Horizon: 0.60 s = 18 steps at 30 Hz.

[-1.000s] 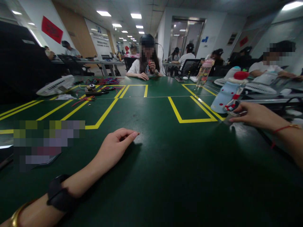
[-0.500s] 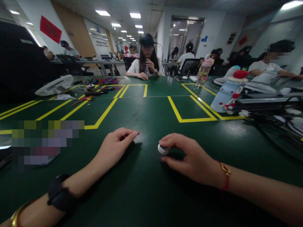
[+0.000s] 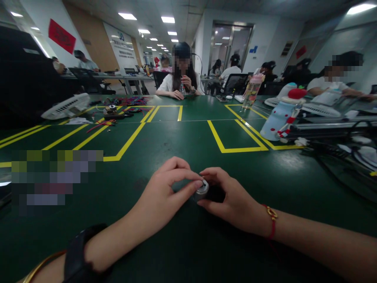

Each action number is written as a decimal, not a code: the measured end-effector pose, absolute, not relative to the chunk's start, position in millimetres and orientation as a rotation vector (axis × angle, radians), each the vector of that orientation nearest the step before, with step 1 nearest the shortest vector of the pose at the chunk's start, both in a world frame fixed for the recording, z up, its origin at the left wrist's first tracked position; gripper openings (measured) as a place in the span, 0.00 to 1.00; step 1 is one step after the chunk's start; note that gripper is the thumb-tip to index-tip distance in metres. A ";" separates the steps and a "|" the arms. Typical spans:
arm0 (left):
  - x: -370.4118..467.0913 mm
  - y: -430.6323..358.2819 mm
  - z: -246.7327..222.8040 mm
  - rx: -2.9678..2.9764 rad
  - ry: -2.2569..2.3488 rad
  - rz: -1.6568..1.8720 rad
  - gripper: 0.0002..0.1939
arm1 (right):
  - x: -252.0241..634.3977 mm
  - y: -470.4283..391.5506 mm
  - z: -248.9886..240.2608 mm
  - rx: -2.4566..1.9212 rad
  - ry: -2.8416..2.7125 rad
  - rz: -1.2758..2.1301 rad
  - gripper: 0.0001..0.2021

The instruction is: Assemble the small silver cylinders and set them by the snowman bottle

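Taking the can (image 3: 203,191) as the dial's centre, it stands on the table (image 3: 182,135) between both hands. The left hand (image 3: 167,188) comes in from 9 o'clock, thumb and forefinger close together at the can's top; whether they pinch anything is hidden. The right hand (image 3: 232,196), at 3, has thumb and forefinger curved around the side, seemingly steadying it. So can and hands are together, work at the top looks under way, and how much is left cannot be told while fingers cover part of it. Room to move runs towards 12 and 6; the near edge is out of view. The bottle (image 3: 273,122) bounds 1 to 2, cables (image 3: 365,155) 3, wires (image 3: 135,101) 10 to 11
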State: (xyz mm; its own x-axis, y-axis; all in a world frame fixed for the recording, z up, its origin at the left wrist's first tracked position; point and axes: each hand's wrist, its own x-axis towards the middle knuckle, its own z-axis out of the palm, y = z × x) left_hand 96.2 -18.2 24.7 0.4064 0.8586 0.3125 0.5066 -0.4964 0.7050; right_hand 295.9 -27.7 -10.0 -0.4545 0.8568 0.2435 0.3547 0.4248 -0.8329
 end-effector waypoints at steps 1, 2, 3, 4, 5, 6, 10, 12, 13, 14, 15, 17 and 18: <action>95.2 -17.6 23.9 2.136 1.189 0.922 0.08 | 296.3 -28.1 -8.9 -1.045 -2.027 0.893 0.25; 93.6 -16.6 22.7 2.116 1.214 0.927 0.08 | 296.9 -28.3 -7.7 -1.074 -2.051 0.835 0.24; 91.6 -15.4 21.4 2.095 1.234 0.931 0.08 | 297.7 -28.5 -6.5 -1.103 -2.069 0.781 0.24; 89.6 -14.2 20.0 2.076 1.250 0.938 0.08 | 298.5 -28.7 -5.4 -1.130 -2.080 0.746 0.23; 87.7 -13.2 18.9 2.059 1.266 0.948 0.08 | 299.3 -28.9 -4.3 -1.155 -2.085 0.729 0.22; 86.1 -12.5 18.2 2.044 1.283 0.962 0.08 | 300.1 -29.0 -3.3 -1.178 -2.084 0.726 0.21; 83.9 -12.4 17.7 2.030 1.355 1.005 0.09 | 302.5 -29.5 -1.1 -1.244 -2.028 0.760 0.18; 85.1 -12.9 16.1 2.083 1.329 0.947 0.08 | 303.0 -29.2 -1.2 -1.243 -1.996 0.757 0.17; 86.1 -12.9 14.4 2.121 1.306 0.887 0.07 | 303.2 -28.9 -1.6 -1.236 -1.989 0.756 0.17; 87.4 -12.9 12.1 2.164 1.280 0.818 0.07 | 303.5 -28.4 -2.1 -1.225 -1.988 0.756 0.17; 88.8 -12.6 9.3 2.209 1.260 0.750 0.07 | 303.8 -27.9 -2.7 -1.213 -1.991 0.759 0.16; 91.8 -12.0 3.4 2.285 1.240 0.648 0.07 | 304.5 -27.0 -4.2 -1.190 -1.998 0.762 0.16; 93.1 -11.8 0.9 2.310 1.232 0.619 0.06 | 304.7 -27.0 -5.1 -1.184 -2.002 0.761 0.16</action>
State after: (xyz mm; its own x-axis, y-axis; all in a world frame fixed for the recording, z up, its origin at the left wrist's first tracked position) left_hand 93.1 -11.8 0.9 0.5012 0.8474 0.1754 0.6465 -0.5014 0.5750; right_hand 304.7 -27.0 -5.1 -0.3544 0.8990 0.2571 0.5009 0.4147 -0.7597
